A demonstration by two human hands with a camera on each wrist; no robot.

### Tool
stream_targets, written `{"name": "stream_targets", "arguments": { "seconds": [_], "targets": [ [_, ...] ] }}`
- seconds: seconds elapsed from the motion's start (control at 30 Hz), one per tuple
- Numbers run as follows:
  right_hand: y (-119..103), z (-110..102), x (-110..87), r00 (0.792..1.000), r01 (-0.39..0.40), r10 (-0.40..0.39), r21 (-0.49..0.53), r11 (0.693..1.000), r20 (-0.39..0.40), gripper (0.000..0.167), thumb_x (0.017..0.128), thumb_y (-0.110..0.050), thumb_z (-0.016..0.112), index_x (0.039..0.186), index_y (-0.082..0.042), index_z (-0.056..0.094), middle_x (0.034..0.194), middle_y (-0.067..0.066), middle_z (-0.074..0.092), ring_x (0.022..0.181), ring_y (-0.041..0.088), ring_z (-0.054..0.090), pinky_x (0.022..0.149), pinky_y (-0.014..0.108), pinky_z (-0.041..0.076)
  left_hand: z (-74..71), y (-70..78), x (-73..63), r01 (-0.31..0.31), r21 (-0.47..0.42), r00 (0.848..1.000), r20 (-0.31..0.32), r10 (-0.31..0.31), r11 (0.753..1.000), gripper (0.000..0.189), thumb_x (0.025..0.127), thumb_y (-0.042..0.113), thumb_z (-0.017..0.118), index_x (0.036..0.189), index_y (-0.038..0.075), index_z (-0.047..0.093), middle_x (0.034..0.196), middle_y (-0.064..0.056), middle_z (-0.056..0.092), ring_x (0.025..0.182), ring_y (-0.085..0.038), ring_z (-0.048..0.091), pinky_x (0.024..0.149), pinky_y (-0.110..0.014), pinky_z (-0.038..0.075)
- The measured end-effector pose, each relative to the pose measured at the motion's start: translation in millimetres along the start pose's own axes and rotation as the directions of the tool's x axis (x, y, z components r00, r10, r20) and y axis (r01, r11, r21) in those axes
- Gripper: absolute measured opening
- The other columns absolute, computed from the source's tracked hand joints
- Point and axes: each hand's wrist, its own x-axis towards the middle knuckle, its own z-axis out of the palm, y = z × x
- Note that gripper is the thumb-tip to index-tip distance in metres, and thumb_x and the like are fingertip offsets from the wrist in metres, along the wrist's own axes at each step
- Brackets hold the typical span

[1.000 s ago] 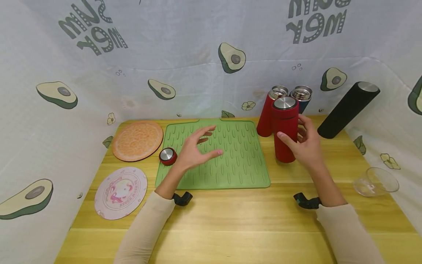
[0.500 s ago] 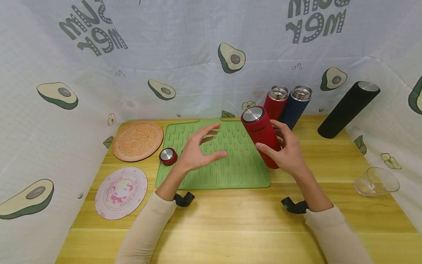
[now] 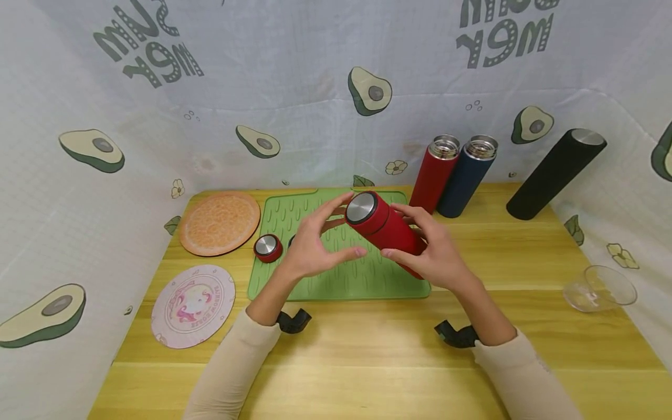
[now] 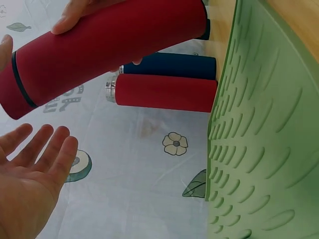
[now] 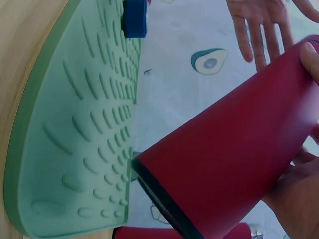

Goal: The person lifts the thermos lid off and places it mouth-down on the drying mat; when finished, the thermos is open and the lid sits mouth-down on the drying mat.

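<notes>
My right hand (image 3: 440, 255) grips a red thermos (image 3: 401, 242) around its body and holds it tilted above the green ridged mat (image 3: 378, 283). Its steel-topped lid (image 3: 362, 209) is on and leans toward my left hand (image 3: 310, 246). With fingers spread and only slightly bent, the left hand is held beside the lid. The left wrist view shows a gap between those fingers (image 4: 45, 154) and the lid; whether the thumb touches it I cannot tell. A loose red cap (image 3: 268, 248) lies at the mat's left edge. Mostly hidden behind the left hand is a blue cap (image 5: 135, 19) on the mat.
At the back right stand an uncapped red thermos (image 3: 433, 181) and an uncapped blue one (image 3: 467, 181). A black bottle (image 3: 553, 175) and a clear glass (image 3: 598, 290) are farther right. An orange round mat (image 3: 220, 223) and a pink one (image 3: 192, 307) lie left.
My right hand has carried the red thermos left, from beside the standing bottles to over the mat, tilting its lid toward my left hand. The left hand has barely moved.
</notes>
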Motion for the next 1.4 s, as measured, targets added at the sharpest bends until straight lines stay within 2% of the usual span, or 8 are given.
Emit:
{"name": "stream_targets", "arguments": {
  "seconds": [0.2, 0.43, 0.7, 0.93, 1.13, 1.23, 1.4],
  "targets": [
    [-7.9, 7.5, 2.2, 0.995, 0.043, -0.04, -0.031, 0.999, 0.09, 0.074, 0.08, -0.02, 0.091, 0.145, -0.023, 0.058, 0.131, 0.0, 0.061, 0.109, 0.014, 0.06, 0.08, 0.029, 0.06, -3.2, 6.7, -1.8, -0.048, -0.037, 0.999, 0.008, 0.048, 0.998, 0.092, 0.082, 0.061, 0.079, 0.158, 0.025, 0.042, 0.153, 0.0, 0.053, 0.137, -0.018, 0.053, 0.103, -0.037, 0.057],
    [-14.0, 10.7, 5.5, 0.991, 0.035, -0.032, -0.02, 0.999, 0.129, 0.071, 0.081, -0.025, 0.091, 0.144, -0.027, 0.059, 0.133, -0.002, 0.059, 0.112, 0.014, 0.058, 0.08, 0.031, 0.061, -6.9, 10.0, -2.6, -0.111, -0.146, 0.991, 0.055, 0.121, 0.983, 0.083, 0.088, 0.044, 0.081, 0.156, 0.016, 0.044, 0.15, -0.007, 0.054, 0.134, -0.024, 0.055, 0.104, -0.038, 0.057],
    [-14.0, 8.9, 5.1, 0.986, 0.022, -0.025, 0.019, 1.0, 0.166, 0.072, 0.082, -0.021, 0.089, 0.146, -0.024, 0.057, 0.136, 0.0, 0.064, 0.111, 0.016, 0.062, 0.08, 0.031, 0.061, -13.4, 9.4, -6.2, -0.121, -0.175, 0.989, 0.067, 0.135, 0.977, 0.074, 0.094, 0.039, 0.076, 0.154, 0.008, 0.047, 0.149, -0.013, 0.055, 0.136, -0.026, 0.053, 0.107, -0.041, 0.054],
    [-15.3, 4.6, 4.4, 0.977, -0.003, -0.005, 0.038, 0.999, 0.215, 0.072, 0.084, -0.02, 0.088, 0.148, -0.021, 0.055, 0.132, 0.004, 0.067, 0.106, 0.019, 0.065, 0.079, 0.031, 0.062, -17.8, 8.5, -7.9, -0.147, -0.199, 0.98, 0.102, 0.169, 0.969, 0.068, 0.091, 0.01, 0.077, 0.152, 0.003, 0.048, 0.149, -0.017, 0.053, 0.137, -0.028, 0.051, 0.108, -0.043, 0.054],
    [-17.0, 1.0, 4.1, 0.968, -0.024, 0.007, 0.066, 0.998, 0.251, 0.072, 0.085, -0.02, 0.087, 0.149, -0.022, 0.054, 0.133, 0.004, 0.066, 0.108, 0.021, 0.063, 0.079, 0.032, 0.062, -19.2, 9.3, -8.9, -0.16, -0.213, 0.974, 0.125, 0.189, 0.964, 0.07, 0.087, -0.005, 0.077, 0.151, -0.003, 0.047, 0.15, -0.02, 0.051, 0.139, -0.03, 0.05, 0.107, -0.044, 0.054],
    [-16.9, -0.9, 3.7, 0.969, -0.028, 0.011, 0.065, 0.997, 0.246, 0.073, 0.084, -0.019, 0.087, 0.149, -0.022, 0.055, 0.133, 0.004, 0.066, 0.109, 0.021, 0.063, 0.08, 0.031, 0.062, -17.6, 9.8, -9.1, -0.156, -0.207, 0.975, 0.125, 0.184, 0.966, 0.071, 0.086, -0.01, 0.076, 0.151, -0.003, 0.047, 0.15, -0.02, 0.05, 0.138, -0.03, 0.051, 0.106, -0.042, 0.055],
    [-15.0, -1.4, 3.9, 0.978, 0.016, -0.022, 0.029, 0.999, 0.206, 0.073, 0.082, -0.02, 0.089, 0.148, -0.022, 0.057, 0.132, 0.003, 0.068, 0.107, 0.019, 0.064, 0.079, 0.031, 0.061, -14.6, 9.6, -10.1, -0.132, -0.17, 0.982, 0.11, 0.152, 0.977, 0.073, 0.086, -0.01, 0.077, 0.152, 0.001, 0.048, 0.152, -0.017, 0.05, 0.137, -0.027, 0.052, 0.107, -0.039, 0.055]
  ]
}}
